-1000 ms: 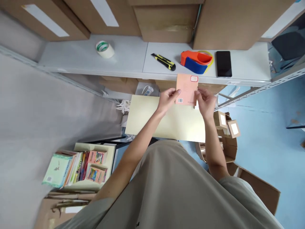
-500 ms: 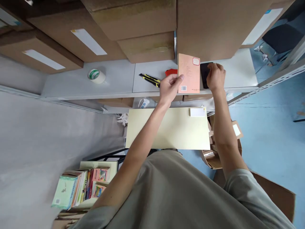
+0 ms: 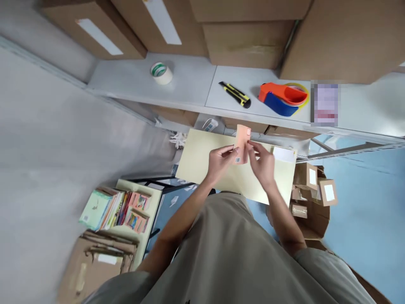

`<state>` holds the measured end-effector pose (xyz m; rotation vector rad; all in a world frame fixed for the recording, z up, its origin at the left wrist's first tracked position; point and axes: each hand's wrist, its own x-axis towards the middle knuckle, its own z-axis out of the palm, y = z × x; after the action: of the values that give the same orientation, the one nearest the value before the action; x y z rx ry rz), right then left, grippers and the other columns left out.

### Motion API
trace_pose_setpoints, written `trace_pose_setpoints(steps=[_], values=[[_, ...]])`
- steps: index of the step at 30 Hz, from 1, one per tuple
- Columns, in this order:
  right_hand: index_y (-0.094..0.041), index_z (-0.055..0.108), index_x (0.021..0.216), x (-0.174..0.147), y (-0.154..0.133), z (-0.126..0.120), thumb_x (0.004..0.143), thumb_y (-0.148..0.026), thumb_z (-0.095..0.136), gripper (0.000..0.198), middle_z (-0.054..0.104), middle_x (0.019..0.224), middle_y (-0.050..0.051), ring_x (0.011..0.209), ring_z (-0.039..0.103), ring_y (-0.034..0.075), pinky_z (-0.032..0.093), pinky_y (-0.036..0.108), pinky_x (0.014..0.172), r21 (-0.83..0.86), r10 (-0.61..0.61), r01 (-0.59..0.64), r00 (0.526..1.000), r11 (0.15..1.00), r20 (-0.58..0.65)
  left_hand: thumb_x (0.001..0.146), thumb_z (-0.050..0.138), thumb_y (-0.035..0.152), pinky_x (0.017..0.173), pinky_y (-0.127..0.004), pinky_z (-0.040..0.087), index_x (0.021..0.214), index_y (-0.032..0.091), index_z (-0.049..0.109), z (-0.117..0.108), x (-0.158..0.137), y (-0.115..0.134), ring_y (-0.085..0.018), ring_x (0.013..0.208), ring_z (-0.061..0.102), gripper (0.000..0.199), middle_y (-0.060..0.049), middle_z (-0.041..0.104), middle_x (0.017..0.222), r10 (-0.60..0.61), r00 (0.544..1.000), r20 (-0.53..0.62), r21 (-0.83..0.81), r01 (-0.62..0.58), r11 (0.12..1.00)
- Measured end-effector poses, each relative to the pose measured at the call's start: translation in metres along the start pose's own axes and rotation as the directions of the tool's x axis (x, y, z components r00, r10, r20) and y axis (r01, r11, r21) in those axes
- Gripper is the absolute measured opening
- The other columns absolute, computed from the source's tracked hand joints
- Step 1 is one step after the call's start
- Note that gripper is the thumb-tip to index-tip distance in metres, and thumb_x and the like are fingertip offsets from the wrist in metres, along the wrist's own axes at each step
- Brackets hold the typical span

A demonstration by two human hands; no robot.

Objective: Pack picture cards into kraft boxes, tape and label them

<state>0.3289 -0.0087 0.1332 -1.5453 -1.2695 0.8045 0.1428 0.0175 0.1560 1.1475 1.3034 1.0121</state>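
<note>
A thin pink book (image 3: 243, 141), back cover up with a barcode near its lower edge, is held above the pale yellow board (image 3: 196, 158). My left hand (image 3: 219, 164) is closed on its left edge, thumb on the cover. At the opposite edge, the fingertips of my right hand (image 3: 263, 164) pinch the book. A white label pad (image 3: 284, 154) lies on the board, right of my right hand.
On the grey shelf are a tape roll (image 3: 161, 73), a yellow-black utility knife (image 3: 236, 93), an orange-blue tape dispenser (image 3: 283, 99) and a phone (image 3: 325, 103) with a blurred screen. Cardboard boxes (image 3: 247, 46) stand behind. Books (image 3: 109, 209) are stacked lower left; small cartons (image 3: 306, 175) sit right.
The pink book has come down from the shelf's height to above the board. My right hand has left the phone, whose screen is now lit, and grips the book. The view has shifted.
</note>
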Motion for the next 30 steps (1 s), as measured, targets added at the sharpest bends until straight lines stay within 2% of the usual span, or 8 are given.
trace_pose_setpoints(steps=[4,7,9,12,14,19,25,30], values=[[-0.029,0.086,0.132,-0.054,0.009,0.058,0.108,-0.079,0.076,0.056,0.093,0.129,0.012,0.109,0.091,0.032,0.077,0.047,0.093,0.224,0.148,-0.193,0.968,0.955,0.203,0.093,0.095,0.060,0.086,-0.038,0.073,0.111,0.026,0.099,-0.030,-0.041,-0.038,-0.025,0.090,0.085,0.038,-0.003,0.093,0.101,-0.004,0.989,-0.147,0.096,0.019,0.995],[-0.032,0.084,0.134,-0.076,0.011,0.084,0.098,-0.079,0.089,0.059,0.091,0.137,0.011,0.119,0.090,0.033,0.077,0.047,0.099,0.316,0.174,-0.267,0.940,0.910,0.293,0.092,0.098,0.060,0.099,-0.048,0.076,0.110,0.031,0.098,-0.045,-0.068,-0.058,-0.031,0.105,0.089,0.034,-0.005,0.094,0.121,0.041,0.987,-0.157,0.138,-0.019,0.990],[-0.031,0.084,0.129,-0.083,0.011,0.093,0.096,-0.084,0.087,0.062,0.092,0.125,0.010,0.114,0.089,0.033,0.077,0.046,0.096,0.334,0.193,-0.305,0.924,0.892,0.330,0.090,0.099,0.059,0.104,-0.048,0.075,0.111,0.030,0.097,-0.058,-0.081,-0.066,-0.032,0.112,0.089,0.035,-0.009,0.093,0.131,0.041,0.990,-0.136,0.133,-0.022,0.991],[-0.029,0.086,0.111,-0.082,0.011,0.096,0.093,-0.094,0.082,0.068,0.089,0.094,0.005,0.095,0.088,0.031,0.076,0.045,0.085,0.328,0.206,-0.355,0.888,0.876,0.411,0.088,0.100,0.055,0.101,-0.040,0.073,0.121,0.028,0.095,-0.088,-0.092,-0.074,-0.027,0.112,0.086,0.043,-0.012,0.091,0.135,0.023,0.973,-0.230,0.117,0.004,0.993],[-0.029,0.087,0.110,-0.078,0.011,0.092,0.089,-0.095,0.085,0.070,0.090,0.094,0.004,0.092,0.087,0.030,0.076,0.045,0.083,0.328,0.197,-0.385,0.854,0.863,0.482,0.083,0.103,0.057,0.092,-0.034,0.070,0.125,0.026,0.094,-0.111,-0.094,-0.079,-0.024,0.109,0.084,0.053,-0.013,0.091,0.135,-0.029,0.942,-0.335,0.067,0.055,0.996],[-0.030,0.091,0.115,-0.073,-0.002,0.083,0.083,-0.094,0.093,0.072,0.094,0.108,0.004,0.102,0.089,0.031,0.077,0.046,0.089,0.355,0.172,-0.434,0.798,0.828,0.577,0.070,0.107,0.072,0.086,-0.035,0.067,0.110,0.021,0.094,-0.145,-0.093,-0.088,-0.024,0.096,0.083,0.067,-0.011,0.093,0.109,-0.206,0.967,-0.146,-0.218,0.172,0.961],[-0.030,0.090,0.117,-0.079,-0.012,0.081,0.085,-0.096,0.091,0.074,0.094,0.121,0.007,0.117,0.089,0.035,0.076,0.051,0.103,0.342,0.119,-0.370,0.810,0.864,0.575,0.073,0.108,0.067,0.085,-0.034,0.065,0.107,0.024,0.095,-0.148,-0.100,-0.081,-0.022,0.092,0.080,0.056,-0.008,0.092,0.105,-0.147,0.985,-0.090,-0.227,0.124,0.966],[-0.032,0.086,0.124,-0.084,-0.004,0.082,0.088,-0.089,0.093,0.068,0.094,0.118,0.006,0.111,0.090,0.033,0.075,0.053,0.104,0.376,0.057,-0.281,0.859,0.883,0.508,0.078,0.106,0.065,0.088,-0.036,0.066,0.106,0.024,0.093,-0.155,-0.102,-0.073,-0.024,0.096,0.081,0.051,-0.008,0.090,0.105,-0.026,0.994,-0.103,-0.137,0.012,0.990]])
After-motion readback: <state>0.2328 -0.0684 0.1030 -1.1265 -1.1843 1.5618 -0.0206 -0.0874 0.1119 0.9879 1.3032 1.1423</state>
